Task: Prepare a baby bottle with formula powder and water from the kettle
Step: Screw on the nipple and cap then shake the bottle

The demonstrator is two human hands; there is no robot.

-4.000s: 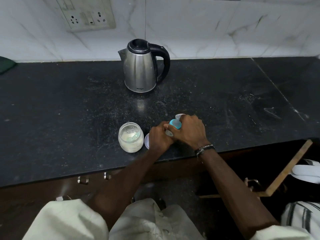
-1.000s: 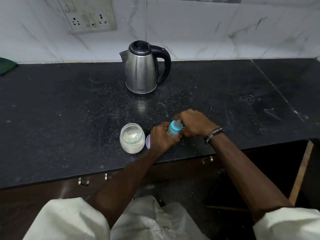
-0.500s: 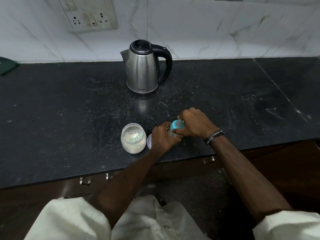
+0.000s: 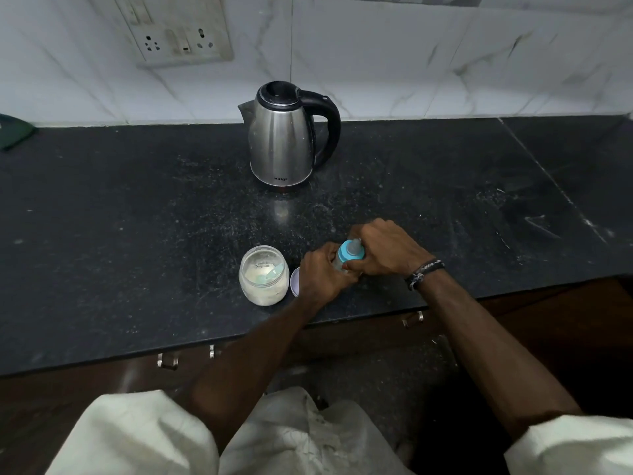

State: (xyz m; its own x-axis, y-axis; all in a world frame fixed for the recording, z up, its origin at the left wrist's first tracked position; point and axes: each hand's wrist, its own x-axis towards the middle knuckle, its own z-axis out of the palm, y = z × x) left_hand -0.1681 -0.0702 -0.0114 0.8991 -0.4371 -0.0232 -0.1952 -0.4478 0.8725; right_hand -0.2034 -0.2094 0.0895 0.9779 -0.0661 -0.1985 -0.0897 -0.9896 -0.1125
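Baby bottle [image 4: 345, 258] first: it stands near the front edge of the dark worktop [image 4: 137, 234], almost hidden between the person's two hands. The left hand [image 4: 320, 274] is wrapped round the clear body low down, steadying it. The right hand [image 4: 383, 248] curls over the top, its fingers closed on the blue collar [image 4: 342, 257] with the teat [image 4: 354, 246] poking out beside the thumb. I cannot tell from where I stand whether that collar is being tightened or loosened, nor can I see what is inside the bottle, since the hands cover it.

Just to the left sits the open jar of formula powder [image 4: 263, 275], with a pale green scoop [image 4: 272, 271] lying in the powder. Its lid [image 4: 294, 276] lies flat on the worktop between the jar and the left hand. The steel kettle [image 4: 282, 135] stands well back by the marble wall, lid down, handle to the right, below a switch plate [image 4: 178, 29].

My guess is that the top is either coming off before filling or going on after it. If the former, scooping powder and pouring from the kettle are both still ahead. If the latter, only shaking remains, plus closing the jar. A dark green object [image 4: 13, 132] lies at the far left edge.
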